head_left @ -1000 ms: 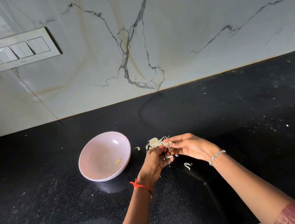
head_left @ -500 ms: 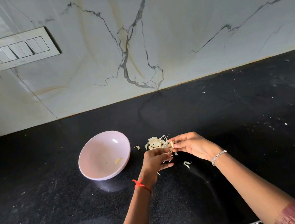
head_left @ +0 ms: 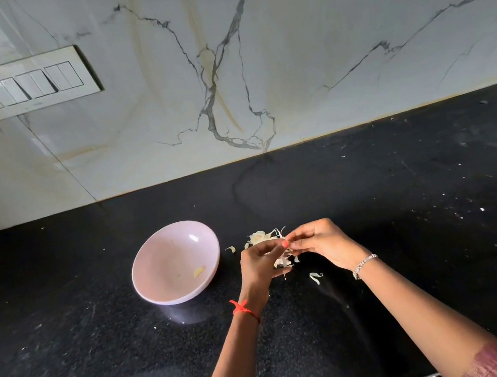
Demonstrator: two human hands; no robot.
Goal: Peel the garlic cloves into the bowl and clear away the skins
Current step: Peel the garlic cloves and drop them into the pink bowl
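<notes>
A pale pink bowl (head_left: 152, 271) stands on the black counter with one peeled garlic clove (head_left: 199, 272) inside near its right side. Just right of the bowl, my left hand (head_left: 259, 264) and my right hand (head_left: 319, 242) meet above the counter and pinch a garlic clove between their fingertips; the clove itself is mostly hidden by the fingers. A small heap of papery garlic skins (head_left: 260, 236) lies just behind the hands. More loose skin bits hang or lie under the hands, with one curl of skin (head_left: 315, 277) on the counter to the right.
The black speckled counter (head_left: 410, 209) runs wide on both sides and ends at a marble wall. A white switch panel (head_left: 19, 85) is set in the wall at upper left. A stray skin flake (head_left: 231, 249) lies between the bowl and the heap.
Both hands have risen slightly and drawn closer together, fingertips now meeting over the clove. The bowl and the skin heap have not moved.
</notes>
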